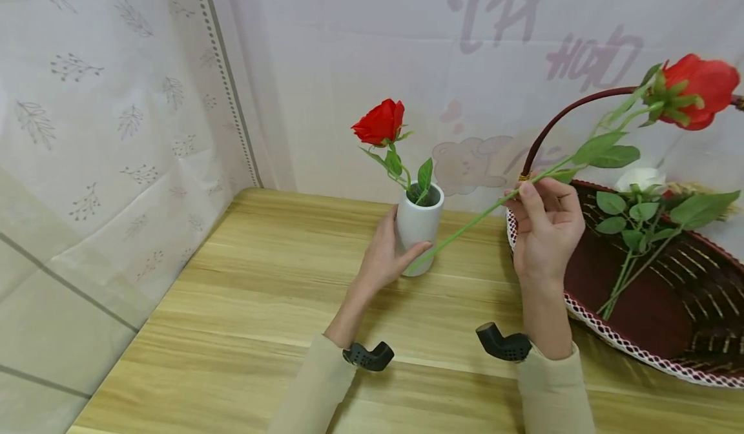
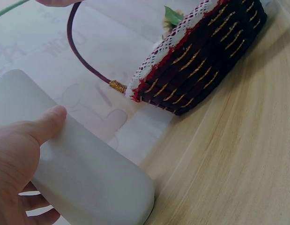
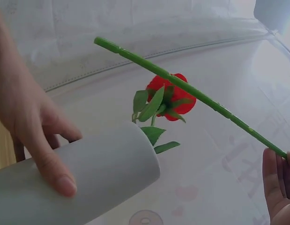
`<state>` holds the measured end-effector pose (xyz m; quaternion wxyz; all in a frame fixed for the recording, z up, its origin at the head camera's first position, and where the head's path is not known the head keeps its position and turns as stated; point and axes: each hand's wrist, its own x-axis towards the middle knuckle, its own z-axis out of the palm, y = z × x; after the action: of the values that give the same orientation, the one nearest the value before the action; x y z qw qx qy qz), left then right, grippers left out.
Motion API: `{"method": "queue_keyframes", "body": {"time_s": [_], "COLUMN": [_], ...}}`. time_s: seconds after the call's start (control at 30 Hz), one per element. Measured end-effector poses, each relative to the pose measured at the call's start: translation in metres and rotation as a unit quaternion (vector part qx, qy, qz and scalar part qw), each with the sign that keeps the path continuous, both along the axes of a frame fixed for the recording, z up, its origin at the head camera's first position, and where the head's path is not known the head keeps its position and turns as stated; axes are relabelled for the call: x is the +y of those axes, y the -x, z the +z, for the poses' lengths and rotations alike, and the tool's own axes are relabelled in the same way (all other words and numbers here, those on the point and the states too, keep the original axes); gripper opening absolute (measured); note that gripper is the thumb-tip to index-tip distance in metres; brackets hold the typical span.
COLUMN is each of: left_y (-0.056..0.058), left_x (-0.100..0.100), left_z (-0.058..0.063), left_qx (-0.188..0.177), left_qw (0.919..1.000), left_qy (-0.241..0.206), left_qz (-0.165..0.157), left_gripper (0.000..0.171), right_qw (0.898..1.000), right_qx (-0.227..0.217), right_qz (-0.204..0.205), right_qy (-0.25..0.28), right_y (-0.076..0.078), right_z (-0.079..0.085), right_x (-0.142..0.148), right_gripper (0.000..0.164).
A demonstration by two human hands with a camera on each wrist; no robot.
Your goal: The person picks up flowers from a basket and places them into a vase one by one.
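A white vase stands upright on the wooden table with one red rose in it. My left hand grips the vase around its side, the thumb across its front; the left wrist view shows the vase in that grasp. To the right, my right hand pinches the green stem of a second red rose between thumb and fingers. This stem slants down to the left, its lower end in front of the vase in the head view. In the right wrist view the bare stem shows.
A dark woven basket with white lace trim and an arched handle stands at the right. Inside it lie a white rose and other leafy stems. A patterned cloth hangs behind the table.
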<state>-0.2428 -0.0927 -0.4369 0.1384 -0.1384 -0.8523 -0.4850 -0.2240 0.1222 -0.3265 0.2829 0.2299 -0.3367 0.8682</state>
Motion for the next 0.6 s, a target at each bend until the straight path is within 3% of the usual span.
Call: {"method": "queue_keyframes", "body": {"time_s": [0.37, 0.6], "left_y": [-0.001, -0.001], "left_x": [-0.001, 0.000], "left_z": [0.002, 0.003], "left_qx": [-0.006, -0.007], "left_qw": [0.9999, 0.9999], "left_qy": [0.013, 0.009], "left_qz": [0.008, 0.007], "left_gripper": [0.094, 0.094], "right_qw": [0.995, 0.993], "right_qx": [0.004, 0.014], "right_qz": [-0.060, -0.077], "right_qy": [0.085, 0.090], "right_y": [0.008, 0.012], "right_z": [0.007, 0.010], "right_x": [0.002, 0.000], "right_gripper": [0.023, 0.021]}}
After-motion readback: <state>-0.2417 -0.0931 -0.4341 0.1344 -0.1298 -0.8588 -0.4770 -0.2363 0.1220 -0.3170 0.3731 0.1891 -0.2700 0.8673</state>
